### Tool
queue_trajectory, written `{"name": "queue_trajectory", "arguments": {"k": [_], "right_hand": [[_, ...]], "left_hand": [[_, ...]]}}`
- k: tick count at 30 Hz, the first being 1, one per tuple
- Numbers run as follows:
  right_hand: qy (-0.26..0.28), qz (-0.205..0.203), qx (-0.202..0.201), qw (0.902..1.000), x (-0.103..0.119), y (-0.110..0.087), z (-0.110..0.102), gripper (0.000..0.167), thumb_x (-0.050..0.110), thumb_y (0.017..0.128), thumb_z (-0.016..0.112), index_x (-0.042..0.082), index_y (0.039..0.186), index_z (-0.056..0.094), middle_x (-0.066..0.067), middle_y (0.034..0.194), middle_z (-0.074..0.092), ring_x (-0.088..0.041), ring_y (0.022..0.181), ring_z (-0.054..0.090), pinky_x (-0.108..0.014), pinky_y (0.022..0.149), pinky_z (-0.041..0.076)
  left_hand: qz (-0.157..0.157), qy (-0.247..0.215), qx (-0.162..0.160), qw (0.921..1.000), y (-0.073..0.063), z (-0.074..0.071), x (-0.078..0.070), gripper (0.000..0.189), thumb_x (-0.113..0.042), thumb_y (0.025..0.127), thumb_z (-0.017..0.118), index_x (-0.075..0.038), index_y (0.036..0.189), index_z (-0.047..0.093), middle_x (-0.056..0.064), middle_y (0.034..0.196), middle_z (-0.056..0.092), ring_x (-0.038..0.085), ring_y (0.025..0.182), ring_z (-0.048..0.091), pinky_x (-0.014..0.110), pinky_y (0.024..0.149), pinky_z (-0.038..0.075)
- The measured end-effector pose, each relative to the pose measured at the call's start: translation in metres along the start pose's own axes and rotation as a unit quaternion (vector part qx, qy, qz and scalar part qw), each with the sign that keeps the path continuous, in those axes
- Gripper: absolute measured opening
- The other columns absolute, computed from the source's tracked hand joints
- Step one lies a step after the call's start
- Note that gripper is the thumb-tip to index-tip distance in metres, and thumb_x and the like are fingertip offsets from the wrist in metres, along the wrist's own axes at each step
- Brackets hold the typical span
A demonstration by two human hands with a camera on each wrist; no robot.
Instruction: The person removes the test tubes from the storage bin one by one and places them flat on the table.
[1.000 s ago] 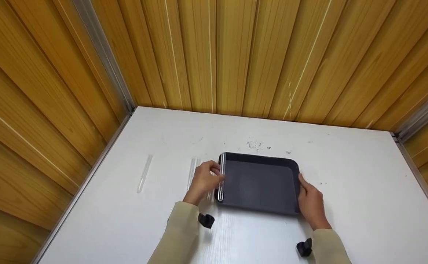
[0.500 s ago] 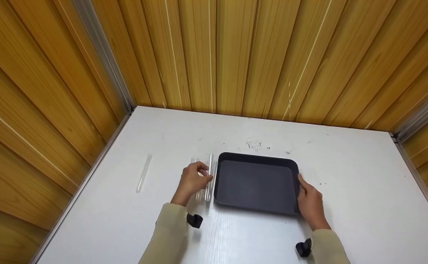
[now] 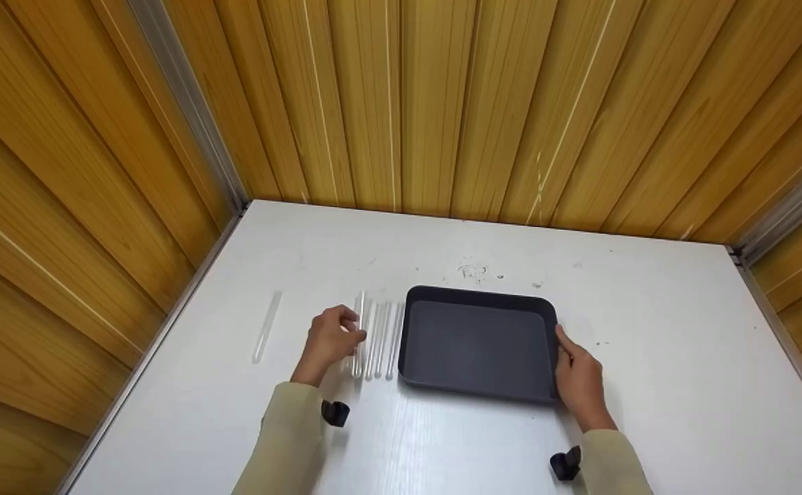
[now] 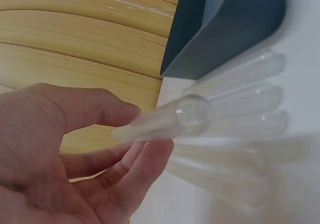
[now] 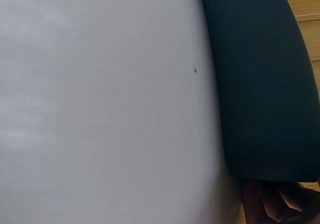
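A clear glass test tube (image 4: 192, 115) is pinched between the thumb and fingers of my left hand (image 3: 328, 338), raised a little above the table. Several more test tubes (image 3: 379, 344) lie side by side on the white surface, between that hand and a dark grey rectangular tray (image 3: 476, 344). At the tray's right side, my right hand (image 3: 579, 378) grips the wall with the thumb along the rim. Its fingers (image 5: 272, 201) show only partly in the right wrist view, at the end of the tray. Nothing lies inside the tray.
One test tube (image 3: 266, 326) lies apart to the left on the white table (image 3: 187, 412). Wood-patterned walls (image 3: 435, 103) rise behind the table and at both sides. Dark marks (image 3: 473, 271) spot the surface behind the tray.
My left hand has carried its test tube leftward, from over the tray's left edge to above the row of tubes. The right hand and the tray have stayed in place.
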State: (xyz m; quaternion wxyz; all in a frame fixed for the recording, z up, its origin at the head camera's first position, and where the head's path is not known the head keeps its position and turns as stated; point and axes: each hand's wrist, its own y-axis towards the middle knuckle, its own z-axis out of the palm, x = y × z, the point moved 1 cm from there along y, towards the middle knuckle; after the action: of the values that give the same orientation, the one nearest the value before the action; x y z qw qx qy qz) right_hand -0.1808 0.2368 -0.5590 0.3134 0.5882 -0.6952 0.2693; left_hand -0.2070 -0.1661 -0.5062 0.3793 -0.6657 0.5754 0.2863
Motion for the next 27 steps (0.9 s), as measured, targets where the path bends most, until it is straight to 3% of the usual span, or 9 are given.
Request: {"name": "queue_trajectory", "arguments": {"k": [7, 15, 22, 27], "right_hand": [[0.003, -0.007, -0.015, 0.9999, 0.0, -0.001, 0.001, 0.046, 0.005, 0.102, 0.036, 0.01, 0.148, 0.037, -0.023, 0.147, 0.042, -0.037, 0.137, 0.04, -0.049, 0.109, 0.038], [0.005, -0.014, -0.026, 0.9995, 0.001, -0.002, 0.003, 0.045, 0.004, 0.102, 0.038, 0.01, 0.146, 0.039, -0.026, 0.139, 0.05, -0.038, 0.132, 0.046, -0.049, 0.106, 0.041], [0.003, -0.01, -0.023, 0.9997, 0.0, -0.003, 0.005, 0.046, 0.005, 0.102, 0.037, 0.01, 0.148, 0.038, -0.025, 0.138, 0.051, -0.037, 0.13, 0.048, -0.048, 0.103, 0.043], [0.014, -0.008, -0.024, 0.9996, -0.001, -0.002, 0.004, 0.046, 0.005, 0.102, 0.037, 0.012, 0.147, 0.038, -0.024, 0.143, 0.047, -0.037, 0.133, 0.045, -0.049, 0.106, 0.041]], "left_hand": [[0.005, 0.046, -0.018, 0.9988, 0.002, -0.006, 0.009, 0.028, -0.01, 0.082, 0.071, 0.001, 0.107, 0.062, 0.01, 0.091, 0.061, 0.015, 0.06, 0.064, 0.028, 0.06, 0.051], [0.019, 0.117, -0.048, 0.9917, 0.008, -0.011, 0.016, 0.027, -0.009, 0.079, 0.071, 0.003, 0.103, 0.064, 0.009, 0.083, 0.062, 0.019, 0.071, 0.057, 0.03, 0.062, 0.048], [0.003, 0.132, -0.033, 0.9907, 0.016, -0.013, 0.024, 0.03, -0.009, 0.08, 0.07, 0.003, 0.106, 0.064, 0.013, 0.092, 0.066, 0.022, 0.079, 0.062, 0.037, 0.071, 0.053], [-0.019, 0.136, -0.024, 0.9902, 0.022, -0.012, 0.029, 0.03, -0.009, 0.081, 0.069, 0.003, 0.107, 0.063, 0.014, 0.093, 0.066, 0.023, 0.079, 0.063, 0.034, 0.067, 0.053]]}}
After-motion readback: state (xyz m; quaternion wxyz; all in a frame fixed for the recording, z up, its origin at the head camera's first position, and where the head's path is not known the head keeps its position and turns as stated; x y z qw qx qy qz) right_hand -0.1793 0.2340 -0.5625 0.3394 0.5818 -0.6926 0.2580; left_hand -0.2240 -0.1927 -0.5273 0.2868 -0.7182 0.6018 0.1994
